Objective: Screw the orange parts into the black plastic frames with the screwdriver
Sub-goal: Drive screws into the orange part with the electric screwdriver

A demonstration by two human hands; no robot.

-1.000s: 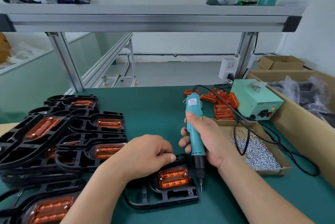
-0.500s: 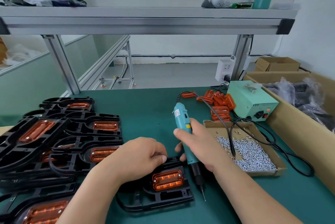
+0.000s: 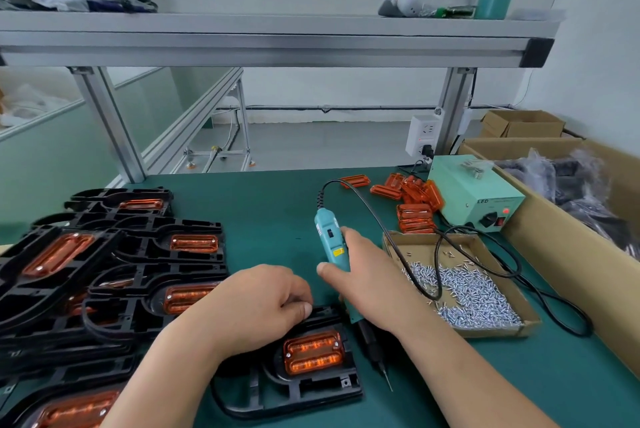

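Note:
A black plastic frame [image 3: 304, 389] lies at the front of the green table, with an orange part [image 3: 313, 351] seated in it. My left hand [image 3: 256, 303] grips the frame's far edge, fingers curled over it. My right hand [image 3: 370, 282] holds the teal electric screwdriver [image 3: 330, 240] tilted, top leaning away to the left. Its bit [image 3: 387, 380] points down beside the frame's right edge, just off the frame.
Several finished frames [image 3: 138, 254] are stacked at the left. A cardboard tray of screws [image 3: 464, 292] sits to the right, with the screwdriver's cable looped over it. Loose orange parts [image 3: 412, 199] and a green power box [image 3: 474, 195] stand behind. A large carton [image 3: 571, 254] lines the right edge.
My right hand has tilted the screwdriver and lowered it, its top swinging away to the left. The left hand stays on the frame's far edge. The view has shifted a little.

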